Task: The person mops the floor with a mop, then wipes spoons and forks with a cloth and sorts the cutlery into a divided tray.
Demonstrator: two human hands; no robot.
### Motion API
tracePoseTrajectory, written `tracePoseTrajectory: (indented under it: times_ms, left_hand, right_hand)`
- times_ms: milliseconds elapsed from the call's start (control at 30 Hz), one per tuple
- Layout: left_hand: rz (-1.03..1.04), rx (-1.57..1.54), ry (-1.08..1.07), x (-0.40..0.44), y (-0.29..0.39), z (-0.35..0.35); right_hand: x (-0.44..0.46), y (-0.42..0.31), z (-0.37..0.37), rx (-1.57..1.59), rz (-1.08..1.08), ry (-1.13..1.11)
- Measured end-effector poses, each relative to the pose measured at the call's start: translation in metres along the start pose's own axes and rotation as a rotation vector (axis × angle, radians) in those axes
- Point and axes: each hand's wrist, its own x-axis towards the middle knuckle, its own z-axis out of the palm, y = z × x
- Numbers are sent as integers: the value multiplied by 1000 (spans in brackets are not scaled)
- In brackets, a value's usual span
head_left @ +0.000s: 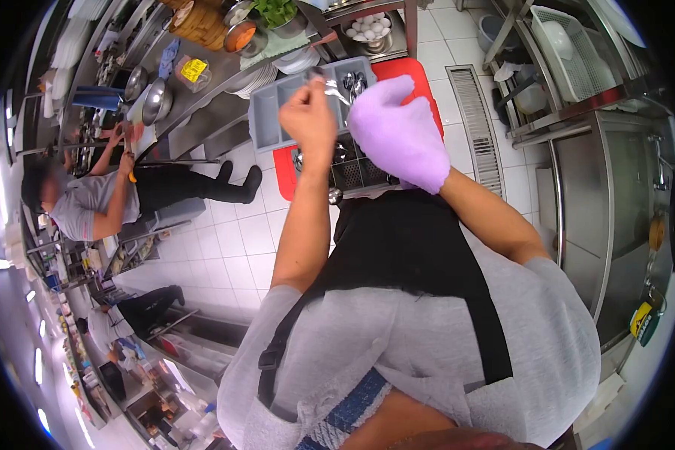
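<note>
My left hand (307, 120) is bare, its fingers pinched around a shiny piece of metal cutlery (317, 73) that blurs at the fingertips. Beneath it lies a grey divided cutlery tray (266, 112), with several spoons (350, 80) in its right part. A fluffy lilac mitt or cloth covers my right hand (401, 139); the thumb part stands apart, but the fingers are hidden. That hand hovers over the tray's right side. Below the tray is a red container (427, 82), and nearer my apron are dark perforated baskets (349, 174) with metal cutlery.
A bowl of eggs (369, 34) stands beyond the tray. At left, a steel counter holds plates (251, 81) and bowls (157, 101), where a co-worker (97, 187) works with both hands. A rack with a white basket (566, 52) is at right, beside a floor drain (476, 124).
</note>
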Motion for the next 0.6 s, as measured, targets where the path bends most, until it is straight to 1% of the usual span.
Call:
tracePoseTrajectory:
  times_ms: [100, 133, 167, 233, 333, 433, 467, 500, 567, 600]
  left_hand:
    - [-91, -418, -11, 3, -8, 12]
    - [-227, -322, -242, -5, -12, 5]
    - [-293, -283, -264, -15, -38, 18]
    - [-330, -397, -233, -37, -24, 21]
    - [-345, -451, -229, -38, -42, 6]
    - [-209, -112, -524, -52, -53, -11]
    - [-272, -266, -585, -67, -51, -5]
    - [-187, -210, -757, -76, -50, -4]
    - [-419, -271, -832, -87, -43, 0]
    - [-420, -245, -844, -86, -48, -1]
  right_hand:
    - [4, 2, -29, -182, -260, -97]
    - [5, 0, -26, 18, -210, -72]
    - [5, -1, -24, 221, -169, -40]
    - [-1, -8, 3, 1139, 213, 149]
    - [-8, 16, -1, 1105, 197, 36]
    - [-8, 35, -7, 694, 85, -13]
    - [-9, 36, -1, 669, 99, 27]
    - [-10, 38, 5, 644, 113, 66]
    - [-10, 39, 44, 797, 243, 258]
    - [-12, 36, 65, 873, 306, 351]
